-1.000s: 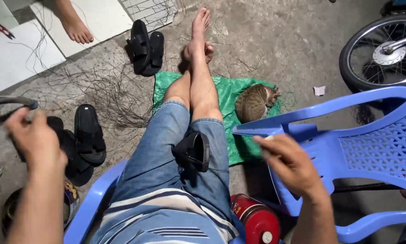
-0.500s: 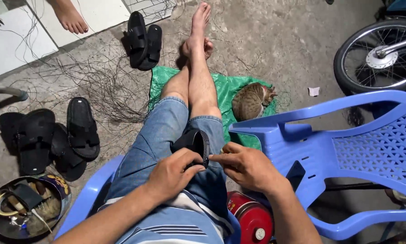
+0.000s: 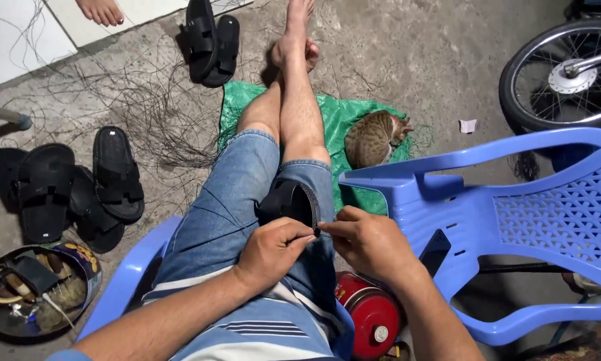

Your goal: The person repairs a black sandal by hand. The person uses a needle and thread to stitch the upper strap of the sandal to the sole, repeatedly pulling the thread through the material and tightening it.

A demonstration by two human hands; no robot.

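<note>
A black sandal [image 3: 288, 202] rests on my right thigh, over denim shorts. My left hand [image 3: 272, 249] grips its near edge with pinched fingers. My right hand [image 3: 370, 242] meets it from the right, thumb and forefinger pinched at the sandal's rim, perhaps on a thin thread that I cannot make out. My legs stretch out crossed over a green sheet [image 3: 344, 120] on the concrete floor.
A cat [image 3: 374, 137] lies curled on the green sheet. A blue plastic chair [image 3: 514, 214] stands at my right, with a red can [image 3: 370, 314] below it. Several black sandals [image 3: 73, 187] lie left, two more [image 3: 210, 43] ahead. A round tin of tools [image 3: 33, 287], a wheel [image 3: 568, 73], another person's foot [image 3: 99, 10].
A second ago my hands were apart, the left raised at the far left. Both came in onto the sandal on my thigh and now pinch its edge.
</note>
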